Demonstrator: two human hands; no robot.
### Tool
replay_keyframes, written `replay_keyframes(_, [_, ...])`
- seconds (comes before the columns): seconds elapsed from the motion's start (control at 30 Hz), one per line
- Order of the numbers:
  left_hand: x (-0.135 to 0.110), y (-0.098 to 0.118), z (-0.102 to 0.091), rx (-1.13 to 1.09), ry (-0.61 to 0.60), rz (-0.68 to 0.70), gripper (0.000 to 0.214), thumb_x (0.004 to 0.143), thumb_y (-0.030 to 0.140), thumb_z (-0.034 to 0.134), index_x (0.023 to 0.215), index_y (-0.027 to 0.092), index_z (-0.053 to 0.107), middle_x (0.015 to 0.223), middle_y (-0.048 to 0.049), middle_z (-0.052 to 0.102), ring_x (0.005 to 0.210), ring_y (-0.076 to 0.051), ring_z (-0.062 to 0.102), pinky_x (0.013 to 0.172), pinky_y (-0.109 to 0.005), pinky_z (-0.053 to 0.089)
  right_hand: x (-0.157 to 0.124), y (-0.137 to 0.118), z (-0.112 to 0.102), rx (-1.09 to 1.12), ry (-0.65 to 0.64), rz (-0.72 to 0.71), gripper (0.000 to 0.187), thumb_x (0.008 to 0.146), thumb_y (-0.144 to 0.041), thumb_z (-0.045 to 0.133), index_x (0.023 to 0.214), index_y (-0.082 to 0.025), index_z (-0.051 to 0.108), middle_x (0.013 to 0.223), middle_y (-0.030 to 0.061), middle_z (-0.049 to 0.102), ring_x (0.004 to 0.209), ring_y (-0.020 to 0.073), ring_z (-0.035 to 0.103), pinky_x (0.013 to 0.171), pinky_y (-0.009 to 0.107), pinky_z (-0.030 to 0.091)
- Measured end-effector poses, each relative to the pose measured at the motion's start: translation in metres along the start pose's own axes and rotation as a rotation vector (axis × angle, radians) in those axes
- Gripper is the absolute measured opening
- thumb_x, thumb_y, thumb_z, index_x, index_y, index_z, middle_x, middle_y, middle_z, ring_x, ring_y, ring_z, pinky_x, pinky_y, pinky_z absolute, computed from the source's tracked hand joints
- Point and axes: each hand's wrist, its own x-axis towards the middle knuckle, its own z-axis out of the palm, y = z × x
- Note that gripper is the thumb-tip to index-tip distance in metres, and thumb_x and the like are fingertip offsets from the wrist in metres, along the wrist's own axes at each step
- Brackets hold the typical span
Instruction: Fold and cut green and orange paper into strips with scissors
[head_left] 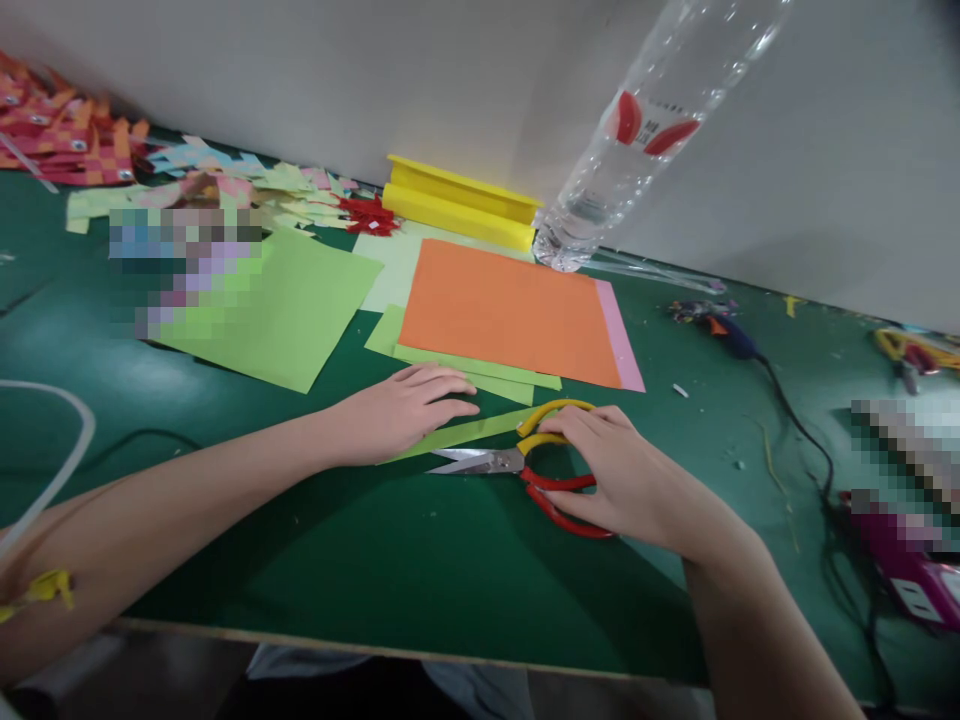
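Observation:
My right hand (619, 465) grips a pair of scissors (499, 460) with yellow and red handles, thumb by the red loop and fingers on the yellow one. The slightly parted blades point left, just below a narrow green paper strip (480, 430). My left hand (397, 412) lies palm down over the strip's left part, fingers stretched out to the right. Beyond the hands is an orange sheet (510, 310) on top of a pink sheet (621, 335), with light green paper pieces (480, 372) at its near edge.
Left lies a green sheet (300, 310). Paper scraps (300, 195), a folded yellow piece (457, 212) and a tilted plastic bottle (600, 180) line the wall. Right are a blue-handled corded tool (735, 335), a yellow-handled tool (911, 355) and a purple device (900, 570).

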Motion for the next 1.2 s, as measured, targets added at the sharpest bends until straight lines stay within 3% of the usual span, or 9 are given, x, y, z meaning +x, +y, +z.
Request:
replay_keyframes(0.2, [0.002,0.000,0.001,-0.057,0.037,-0.033,0.031,0.098,0.024,0.043,0.127,0.019,0.052,0.138,-0.0081,0.049,0.131,-0.024,0.037,0.109,-0.042,0.030,0.005,-0.006,0.004,-0.009,0.012,-0.017,0.036,0.081,-0.043,0.058,0.108,-0.020,0.056,0.112,0.0090,0.066,0.103,0.0265,0.060,0.088,0.043,0.043])
replay_keyframes(0.53, [0.005,0.002,-0.002,-0.052,0.011,-0.051,0.034,0.095,0.031,0.052,0.126,0.019,0.052,0.138,-0.0088,0.047,0.130,-0.024,0.038,0.109,-0.042,0.028,0.013,-0.016,0.009,-0.003,0.047,-0.062,0.038,0.081,-0.041,0.058,0.114,-0.021,0.056,0.113,0.0084,0.066,0.107,0.0267,0.059,0.091,0.045,0.043])
replay_keyframes(1.2, [0.005,0.001,-0.002,0.002,-0.001,-0.039,0.039,0.094,0.035,0.053,0.129,0.019,0.048,0.139,-0.0091,0.045,0.130,-0.025,0.038,0.109,-0.040,0.026,0.016,-0.022,0.017,-0.008,0.042,-0.089,0.038,0.087,-0.037,0.053,0.121,-0.020,0.050,0.121,0.0105,0.061,0.112,0.0275,0.054,0.095,0.048,0.041])
